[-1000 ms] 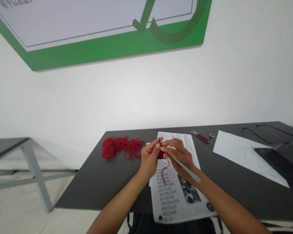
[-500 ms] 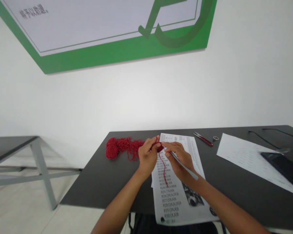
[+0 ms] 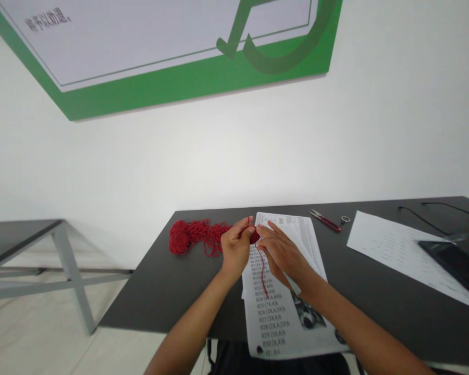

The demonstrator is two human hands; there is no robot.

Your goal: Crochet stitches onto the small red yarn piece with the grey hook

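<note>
Our right hand (image 3: pixel 284 253) has flattened, hook hidden; left hand (image 3: pixel 236 245) still pinches the small dark-red crocheted piece (image 3: pixel 254 237) at its three o'clock.

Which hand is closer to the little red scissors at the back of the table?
Right. The right hand lies on the paper, left of the red scissors. The left hand is farther left, beside the red yarn pile.

Two hands (image 3: pixel 236 249) (image 3: pixel 282 252), two printed sheets (image 3: pixel 285 312) (image 3: pixel 402 252), one heap of red yarn (image 3: pixel 195 235), one pair of snips (image 3: pixel 325 221), one small ring (image 3: pixel 344 220), two benches (image 3: pixel 172 291) (image 3: pixel 11 237).
</note>
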